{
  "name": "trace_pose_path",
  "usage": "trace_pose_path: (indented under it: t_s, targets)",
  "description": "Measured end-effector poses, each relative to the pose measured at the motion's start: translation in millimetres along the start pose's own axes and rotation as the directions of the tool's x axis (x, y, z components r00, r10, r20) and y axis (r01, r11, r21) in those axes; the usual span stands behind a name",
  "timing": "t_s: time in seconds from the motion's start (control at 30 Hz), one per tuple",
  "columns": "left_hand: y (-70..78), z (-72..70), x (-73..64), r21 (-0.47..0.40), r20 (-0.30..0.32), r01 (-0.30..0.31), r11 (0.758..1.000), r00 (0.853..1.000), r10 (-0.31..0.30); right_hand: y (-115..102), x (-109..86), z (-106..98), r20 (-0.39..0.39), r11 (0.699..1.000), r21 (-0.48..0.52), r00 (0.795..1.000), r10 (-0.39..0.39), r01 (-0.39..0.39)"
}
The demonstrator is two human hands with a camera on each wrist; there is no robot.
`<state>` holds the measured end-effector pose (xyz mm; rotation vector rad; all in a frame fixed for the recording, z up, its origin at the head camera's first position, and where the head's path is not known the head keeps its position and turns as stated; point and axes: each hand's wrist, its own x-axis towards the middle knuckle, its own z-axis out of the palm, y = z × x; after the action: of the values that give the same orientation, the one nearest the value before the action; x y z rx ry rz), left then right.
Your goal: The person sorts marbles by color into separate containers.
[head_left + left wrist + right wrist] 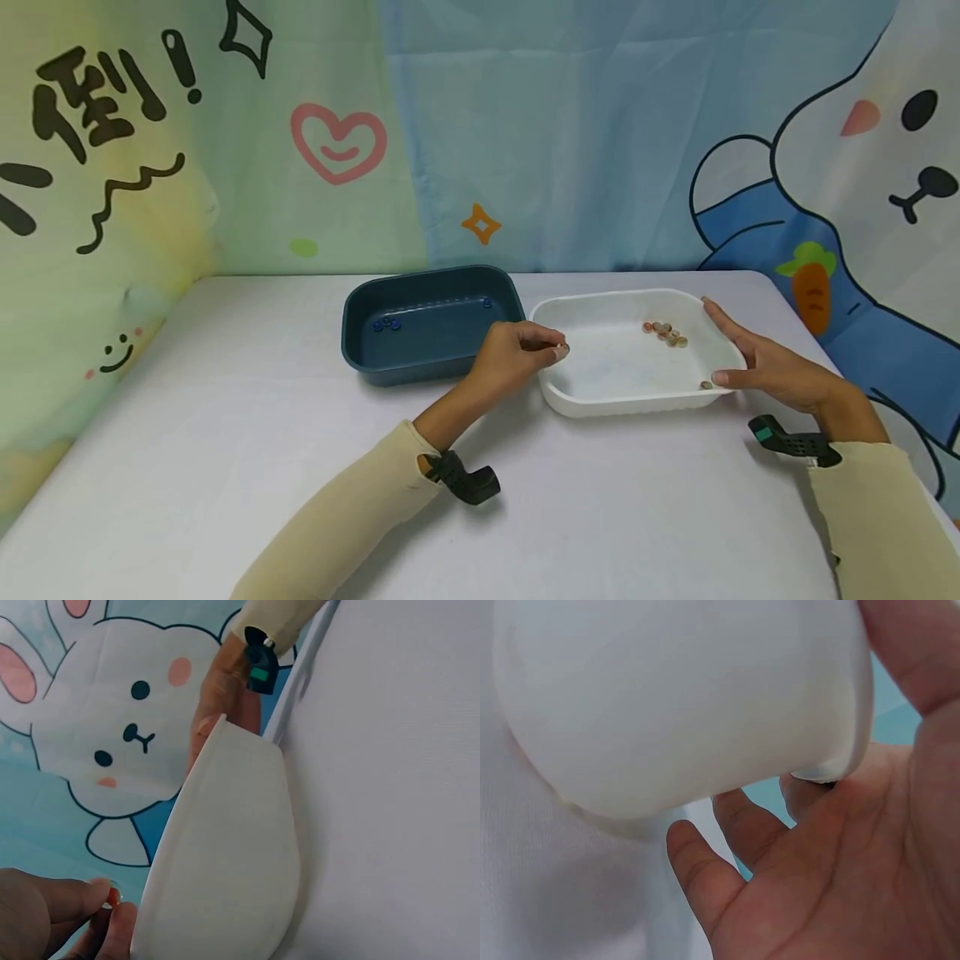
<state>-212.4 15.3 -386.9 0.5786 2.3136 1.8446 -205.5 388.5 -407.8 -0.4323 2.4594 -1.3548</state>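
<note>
Over the left end of the white tray [600, 406], my left hand [517, 354] pinches a small glass marble [113, 895] between thumb and fingertips. The left wrist view shows this marble as clear with orange inside. My right hand [780, 377] grips the tray's right end, the thumb at the near rim and the forefinger at the far corner. In the right wrist view its other fingers [701, 877] lie by the outer wall. Several amber and clear marbles [666, 334] sit together inside the tray, and a single marble [706, 385] lies close to the right thumb.
A dark blue tray [408, 373] stands left of the white one, with several blue marbles [387, 322] at its left and another blue marble [487, 302] at its right. Both trays are on a white-covered table [225, 417]. A printed cloth [570, 150] hangs behind.
</note>
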Motion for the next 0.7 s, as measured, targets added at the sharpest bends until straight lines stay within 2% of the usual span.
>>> trace_pose_path:
  t_s: [0.3,0.7]
  targets:
    - [4.6,10.2,15.8,-0.015,-0.025,0.049,0.999,0.998,-0.049,0,-0.6,1,-0.004,1.0,0.009,1.0,0.006,-0.006]
    - [4.6,14.3,31.0,-0.058,-0.079,0.119,0.991,0.989,-0.123,3,-1.6,-1,0.0,1.0,0.011,1.0,0.007,-0.007]
